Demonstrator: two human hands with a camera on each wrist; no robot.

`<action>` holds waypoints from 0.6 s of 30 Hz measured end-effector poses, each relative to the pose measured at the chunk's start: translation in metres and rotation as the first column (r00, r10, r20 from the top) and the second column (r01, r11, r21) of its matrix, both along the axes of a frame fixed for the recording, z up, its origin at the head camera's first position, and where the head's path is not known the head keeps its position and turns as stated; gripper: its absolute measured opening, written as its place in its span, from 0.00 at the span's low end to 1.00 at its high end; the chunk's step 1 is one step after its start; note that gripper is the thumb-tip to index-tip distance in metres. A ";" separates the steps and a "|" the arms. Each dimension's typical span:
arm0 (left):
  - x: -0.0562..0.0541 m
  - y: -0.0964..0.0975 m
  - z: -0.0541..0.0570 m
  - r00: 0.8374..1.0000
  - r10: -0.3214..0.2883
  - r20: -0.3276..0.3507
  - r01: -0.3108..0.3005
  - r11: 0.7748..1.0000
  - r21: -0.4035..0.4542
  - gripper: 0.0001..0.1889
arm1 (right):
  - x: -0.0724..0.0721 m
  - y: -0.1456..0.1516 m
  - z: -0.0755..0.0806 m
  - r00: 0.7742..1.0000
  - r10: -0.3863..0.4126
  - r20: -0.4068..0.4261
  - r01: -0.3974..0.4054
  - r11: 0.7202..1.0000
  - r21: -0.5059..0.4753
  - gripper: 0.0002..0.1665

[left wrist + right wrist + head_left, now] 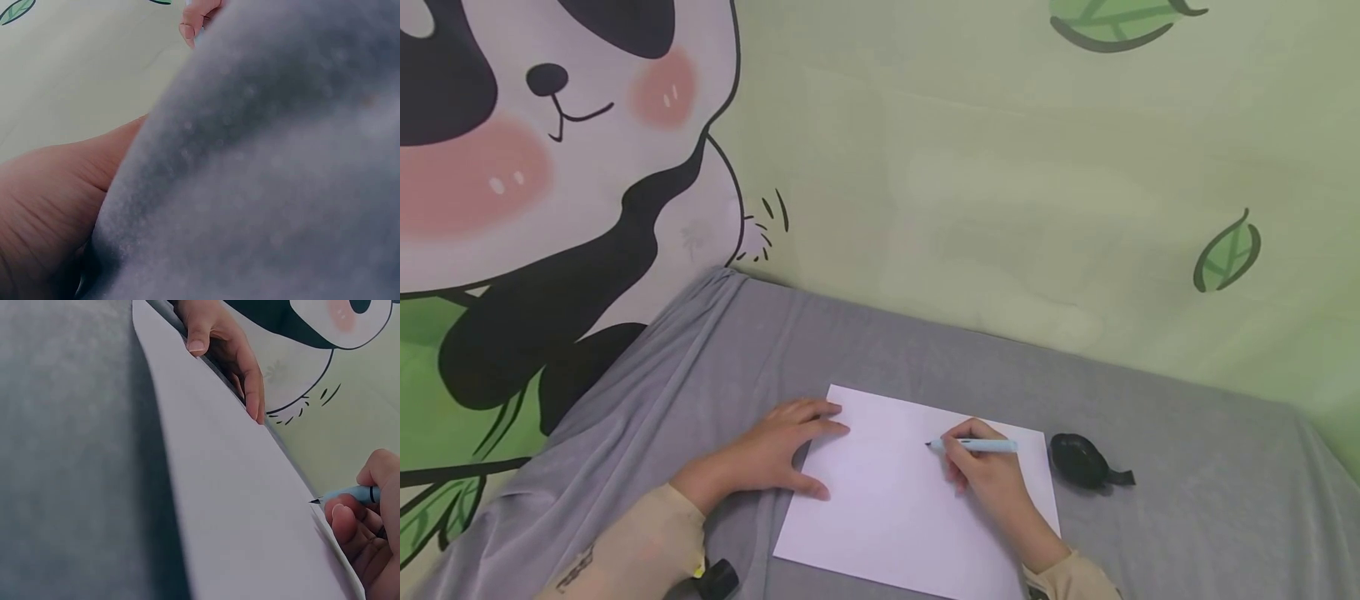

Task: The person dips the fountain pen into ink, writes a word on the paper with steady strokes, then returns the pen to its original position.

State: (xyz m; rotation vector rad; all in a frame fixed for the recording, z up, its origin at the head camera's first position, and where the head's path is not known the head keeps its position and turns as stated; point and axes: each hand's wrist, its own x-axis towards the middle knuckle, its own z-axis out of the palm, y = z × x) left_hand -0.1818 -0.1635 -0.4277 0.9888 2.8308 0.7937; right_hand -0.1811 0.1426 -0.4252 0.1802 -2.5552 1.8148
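Note:
A blank white sheet of paper [880, 500] lies at a slant on the grey cloth. In my right hand [988, 475] I hold a light blue fountain pen [981, 446] between thumb and fingers, its dark nib pointing left over the upper middle of the sheet. The right wrist view shows the pen [350, 495] with its nib close over the paper [231, 481]. My left hand [775, 450] rests with spread fingers on the sheet's left edge. In the left wrist view, grey cloth [262, 187] hides most of the scene.
Just right of the sheet lies a small black oval object [1078, 460] with a short tab. A black device [718, 579] sits by my left wrist. Behind the cloth-covered surface [1187, 483] stands a pale green wall [962, 208] with a panda picture [580, 175].

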 end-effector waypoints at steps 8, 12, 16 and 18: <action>0.000 0.001 0.000 1.000 0.004 0.016 -0.004 1.000 -0.004 0.39 | 0.001 -0.001 0.002 1.000 0.001 0.016 -0.001 1.000 0.008 0.06; 0.000 0.001 0.000 1.000 0.005 0.019 -0.005 1.000 -0.004 0.39 | 0.002 -0.001 0.003 1.000 -0.002 0.020 0.001 1.000 0.003 0.06; 0.000 0.001 -0.001 1.000 0.007 0.016 -0.007 1.000 -0.002 0.39 | 0.003 0.000 0.002 1.000 0.003 0.018 -0.003 1.000 -0.010 0.06; 0.000 0.001 -0.001 1.000 0.009 0.016 -0.009 1.000 -0.005 0.40 | 0.003 0.000 0.002 1.000 0.003 0.020 -0.002 1.000 -0.014 0.06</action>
